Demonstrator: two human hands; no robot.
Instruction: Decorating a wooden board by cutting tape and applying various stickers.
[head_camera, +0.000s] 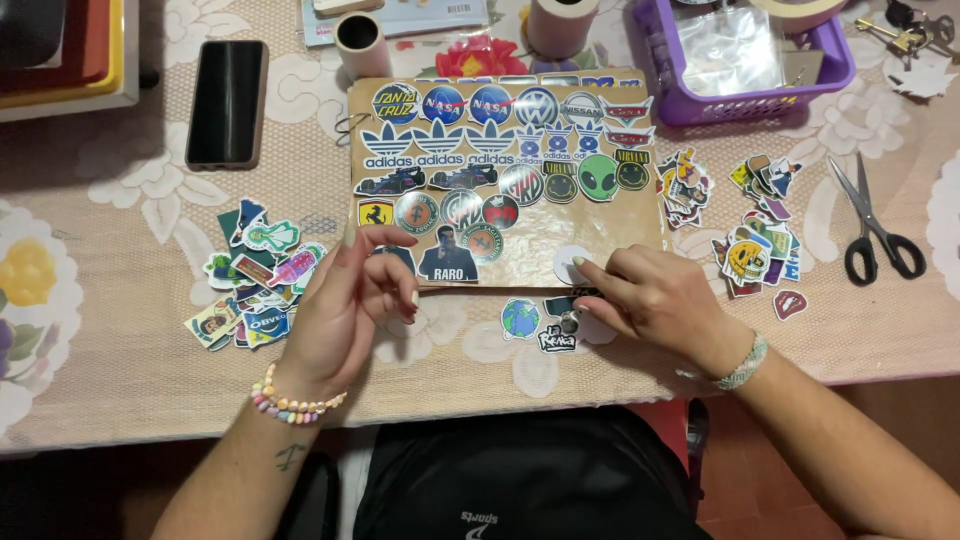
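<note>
Two open hands (345, 300) (650, 295) at sticker-covered cardboard sheet's (610, 230) near edge, right fingertip on white round sticker (570, 262).

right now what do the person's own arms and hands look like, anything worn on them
Both forearms are bare, with no sleeves. The left hand has a bracelet of pastel beads at the wrist and a small dark tattoo on the forearm below it. The right hand has a pale woven wristband. The fingernails look light-coloured.
</note>
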